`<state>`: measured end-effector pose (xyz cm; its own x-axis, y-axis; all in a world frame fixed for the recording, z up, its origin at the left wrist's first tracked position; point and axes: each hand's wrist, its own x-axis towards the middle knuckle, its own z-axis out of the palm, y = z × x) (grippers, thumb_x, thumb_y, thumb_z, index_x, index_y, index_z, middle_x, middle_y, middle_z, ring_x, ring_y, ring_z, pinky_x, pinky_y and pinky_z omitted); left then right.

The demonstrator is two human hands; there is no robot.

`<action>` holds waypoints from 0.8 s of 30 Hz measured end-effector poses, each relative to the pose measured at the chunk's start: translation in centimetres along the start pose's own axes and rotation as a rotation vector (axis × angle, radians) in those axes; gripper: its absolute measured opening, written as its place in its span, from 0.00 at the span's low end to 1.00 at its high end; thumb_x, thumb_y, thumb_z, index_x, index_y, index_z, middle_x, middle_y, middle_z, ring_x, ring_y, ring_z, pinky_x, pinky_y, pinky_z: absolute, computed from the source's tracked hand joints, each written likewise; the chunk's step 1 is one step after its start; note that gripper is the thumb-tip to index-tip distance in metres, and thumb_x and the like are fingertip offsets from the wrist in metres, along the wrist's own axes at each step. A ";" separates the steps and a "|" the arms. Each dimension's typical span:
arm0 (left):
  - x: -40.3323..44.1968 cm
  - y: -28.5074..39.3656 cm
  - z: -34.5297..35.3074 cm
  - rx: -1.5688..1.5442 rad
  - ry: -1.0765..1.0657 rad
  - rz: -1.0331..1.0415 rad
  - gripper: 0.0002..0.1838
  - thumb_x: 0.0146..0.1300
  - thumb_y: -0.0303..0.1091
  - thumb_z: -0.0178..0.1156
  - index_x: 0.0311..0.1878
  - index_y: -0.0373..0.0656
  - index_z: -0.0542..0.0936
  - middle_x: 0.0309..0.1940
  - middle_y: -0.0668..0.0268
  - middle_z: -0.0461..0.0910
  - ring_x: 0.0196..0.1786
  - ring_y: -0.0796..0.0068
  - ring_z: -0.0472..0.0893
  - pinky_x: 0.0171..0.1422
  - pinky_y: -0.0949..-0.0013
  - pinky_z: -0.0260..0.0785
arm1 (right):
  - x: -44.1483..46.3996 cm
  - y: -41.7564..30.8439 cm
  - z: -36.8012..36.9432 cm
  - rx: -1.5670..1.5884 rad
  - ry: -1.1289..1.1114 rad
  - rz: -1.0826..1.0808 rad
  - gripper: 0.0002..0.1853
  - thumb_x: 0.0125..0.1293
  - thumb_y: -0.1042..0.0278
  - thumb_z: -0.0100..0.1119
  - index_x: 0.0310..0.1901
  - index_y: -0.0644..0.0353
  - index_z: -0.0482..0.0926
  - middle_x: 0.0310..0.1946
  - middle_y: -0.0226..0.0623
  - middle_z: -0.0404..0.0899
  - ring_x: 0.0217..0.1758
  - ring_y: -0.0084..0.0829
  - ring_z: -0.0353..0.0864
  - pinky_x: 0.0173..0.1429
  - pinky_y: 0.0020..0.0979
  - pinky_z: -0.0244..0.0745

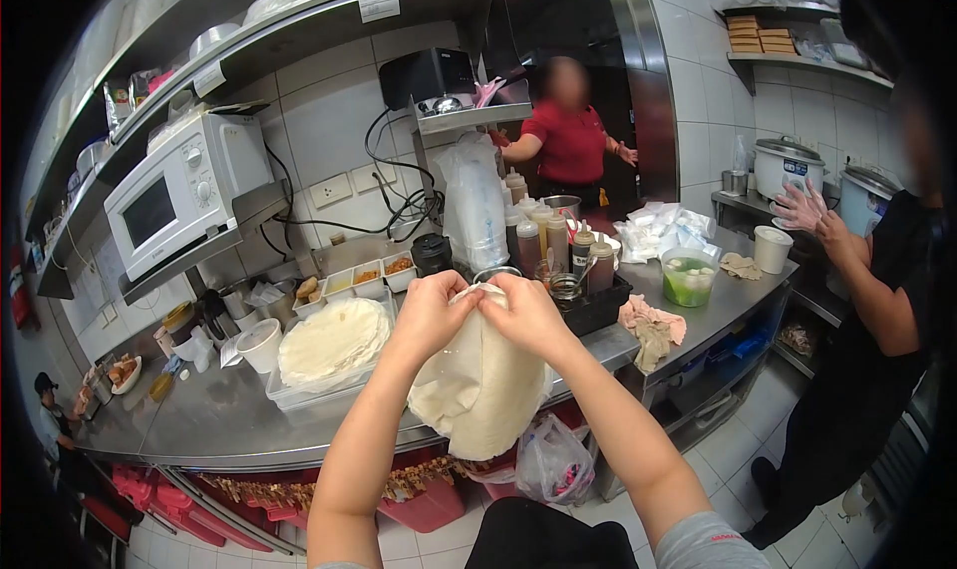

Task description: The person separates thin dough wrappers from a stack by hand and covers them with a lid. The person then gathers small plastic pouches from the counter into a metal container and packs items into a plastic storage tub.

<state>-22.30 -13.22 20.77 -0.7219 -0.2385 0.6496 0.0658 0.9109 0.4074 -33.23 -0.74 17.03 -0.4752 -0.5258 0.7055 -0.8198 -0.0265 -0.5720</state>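
"How far along?"
"Left hand [436, 312] and right hand [526, 317] pinch one floppy, cream, dough-like sheet [478, 394], hanging below the fingers [462, 305]. Left of them, a round, pale, layered stack [334, 342] is left."
"Layers parted?"
"Folds make that hard to tell."

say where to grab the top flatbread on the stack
Pinch the top flatbread at its near rim, coming from your side of the counter. It lies flat on the stack, so an edge is probably easiest to lift. The left hand and right hand both pinch another flatbread, so free one first.
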 end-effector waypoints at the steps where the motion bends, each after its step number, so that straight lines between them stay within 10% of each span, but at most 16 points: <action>1: 0.0 0.0 0.0 -0.009 0.015 -0.005 0.12 0.57 0.36 0.67 0.30 0.36 0.79 0.18 0.65 0.75 0.23 0.80 0.71 0.27 0.69 0.63 | 0.0 0.2 -0.2 0.007 -0.004 0.013 0.15 0.58 0.60 0.60 0.39 0.65 0.80 0.31 0.54 0.81 0.38 0.51 0.82 0.42 0.43 0.75; 9: -0.5 -4.7 -0.8 -0.157 0.099 -0.169 0.14 0.63 0.41 0.64 0.34 0.38 0.79 0.22 0.75 0.75 0.25 0.86 0.69 0.28 0.77 0.61 | -0.2 2.4 -1.8 0.395 0.144 0.175 0.14 0.64 0.64 0.61 0.41 0.69 0.82 0.29 0.42 0.85 0.33 0.25 0.82 0.39 0.30 0.73; 16: -0.9 -3.6 0.2 -0.542 -0.320 -0.435 0.20 0.60 0.49 0.67 0.40 0.40 0.81 0.29 0.74 0.79 0.29 0.88 0.73 0.33 0.80 0.65 | 0.1 1.1 0.0 0.474 0.095 -0.116 0.12 0.63 0.68 0.61 0.43 0.69 0.82 0.33 0.47 0.85 0.37 0.26 0.83 0.43 0.28 0.75; 24: -1.1 -4.1 1.2 -0.477 -0.081 -0.127 0.14 0.64 0.42 0.65 0.35 0.39 0.81 0.25 0.73 0.79 0.25 0.87 0.73 0.30 0.78 0.66 | -0.5 0.5 -2.0 0.021 0.013 0.006 0.14 0.62 0.62 0.62 0.36 0.68 0.81 0.26 0.51 0.80 0.30 0.40 0.84 0.35 0.35 0.73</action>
<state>-22.60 -16.25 17.57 -0.7945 -0.2930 0.5318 0.2684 0.6161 0.7405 -34.00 1.24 17.25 -0.4848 -0.5147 0.7071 -0.8099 -0.0411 -0.5852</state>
